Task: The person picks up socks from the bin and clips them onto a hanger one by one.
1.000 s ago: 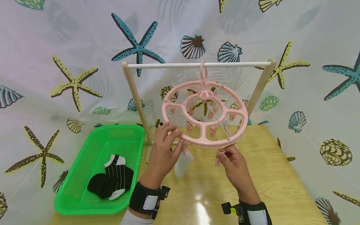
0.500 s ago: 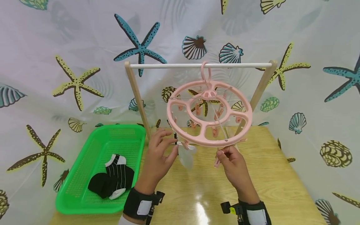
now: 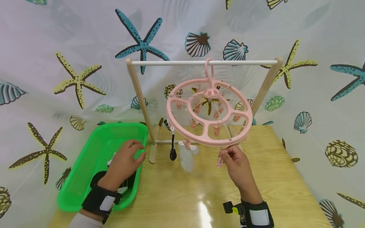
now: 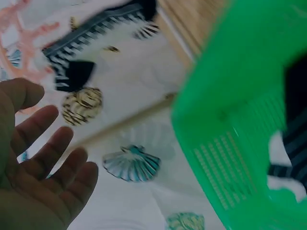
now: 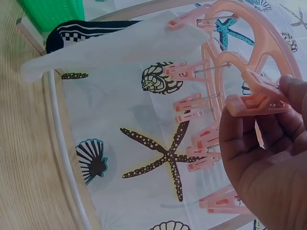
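Observation:
My right hand [image 3: 236, 167] pinches a pink clothespin [image 5: 259, 98] that hangs from the front rim of a round pink clip hanger [image 3: 199, 138]. In the right wrist view, that clothespin's jaws are spread with nothing between them. My left hand [image 3: 122, 164] is over the green basket [image 3: 64, 202], fingers loosely bent and holding nothing. Black socks with white parts [image 4: 292, 143] lie in the basket, partly covered by the hand in the head view. From the hanger's front left hang a white sock [image 3: 186, 160] and, beside it, a black-and-white patterned sock [image 5: 91, 31].
The hanger hooks over the white bar [image 3: 171, 63] of a wooden-legged rack [image 3: 137, 88] on the wooden table [image 3: 279, 171]. Several more pink clothespins [image 5: 189, 105] dangle beneath it. A sheet printed with starfish and shells [image 3: 94, 31] stands behind.
My left hand has let go of the hanger's rim and moved left and down over the basket. The hanger turned and swung slightly. My right hand keeps its pinch on the clothespin.

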Tool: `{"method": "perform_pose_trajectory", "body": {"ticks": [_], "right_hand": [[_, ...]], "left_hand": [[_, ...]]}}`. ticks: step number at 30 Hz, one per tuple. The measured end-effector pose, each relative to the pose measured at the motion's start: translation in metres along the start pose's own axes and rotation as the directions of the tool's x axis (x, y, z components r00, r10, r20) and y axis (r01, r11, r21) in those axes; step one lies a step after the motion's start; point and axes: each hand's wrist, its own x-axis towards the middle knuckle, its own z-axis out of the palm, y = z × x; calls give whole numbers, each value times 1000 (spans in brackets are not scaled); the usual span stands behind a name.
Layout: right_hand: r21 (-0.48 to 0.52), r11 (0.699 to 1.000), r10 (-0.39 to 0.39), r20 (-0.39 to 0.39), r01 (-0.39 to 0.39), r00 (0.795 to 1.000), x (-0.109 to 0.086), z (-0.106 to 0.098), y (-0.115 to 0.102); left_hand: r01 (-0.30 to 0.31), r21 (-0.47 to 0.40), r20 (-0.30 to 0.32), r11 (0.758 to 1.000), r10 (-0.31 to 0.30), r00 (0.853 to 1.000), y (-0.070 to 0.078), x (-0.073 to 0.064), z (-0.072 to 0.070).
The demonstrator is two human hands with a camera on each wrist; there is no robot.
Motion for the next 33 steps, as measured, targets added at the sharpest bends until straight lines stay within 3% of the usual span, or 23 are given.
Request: {"method": "perform_pose_trajectory", "body": {"ticks": [3,5,7,9,14,16,18,23,29,33], "right_hand": [[-4,1000,-9,5,9,1000,-1,-3,-1],[-1,1000,-8,1,8,1000,-1,-3,-1],[4,1000,-4,0,4,1000,-1,-3,0],[12,1000,6,0,-6,1000,-1,-2,0],[9,1000,26,-6,-26,1000,-2,-2,0],[12,1000,28,-6,-27,1000,-2,-3,-1],[20,999,30,-7,-30,1000,-2,-3,-1],[51,998,20,-2,-19,1000,-3,-3,0],[65,998,-3,3,2,1000,-2,-2,1],[65,998,4,4,-5,1000,-2,-3,0]], "left_hand": [[0,27,131,1000,-3,991,-26,-6,2],[-38,41,215,998,28,976,-42,-13,5],[-75,49,304,996,57,951,-56,-20,8],[-108,42,400,993,83,913,-68,-28,11],[-123,-5,599,992,102,794,-88,-40,15],[-120,-2,642,993,93,761,-92,-42,16],[-117,16,667,993,77,741,-96,-44,18],[-98,17,694,995,58,718,-101,-49,21],[-154,-4,668,988,117,735,-106,-51,25],[-203,6,670,979,147,728,-109,-49,31]]}}
